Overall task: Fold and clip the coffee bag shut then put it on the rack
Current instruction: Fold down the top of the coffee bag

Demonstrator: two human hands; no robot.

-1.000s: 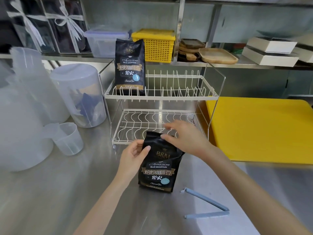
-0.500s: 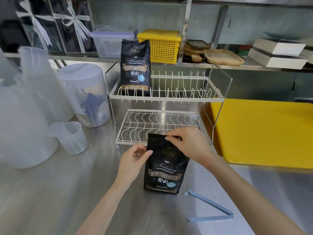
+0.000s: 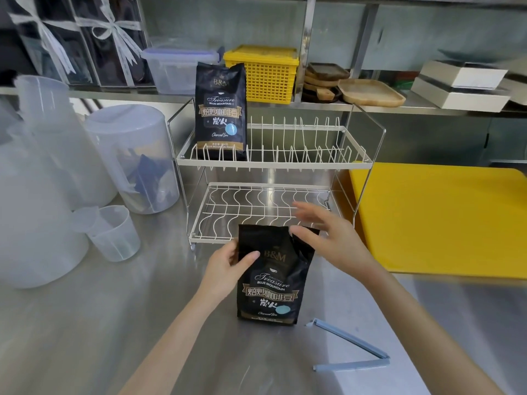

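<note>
Bag (image 3: 271,276) upright on counter, long axis vertical | left hand (image 3: 226,265) grips its left edge | right hand (image 3: 328,238) open at top corner, nearer the mouth | clip (image 3: 352,353) lies open, right of bag.

Black coffee bag (image 3: 272,276) upright, unclipped, before rack (image 3: 265,166); clip (image 3: 352,350) open beside.

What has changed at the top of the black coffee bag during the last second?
The right hand let go of the top of the black coffee bag on the steel counter, which stood up unfolded again; its fingers are now spread. The left hand stayed gripping the bag's side. The blue plastic clip remains open, untouched.
</note>
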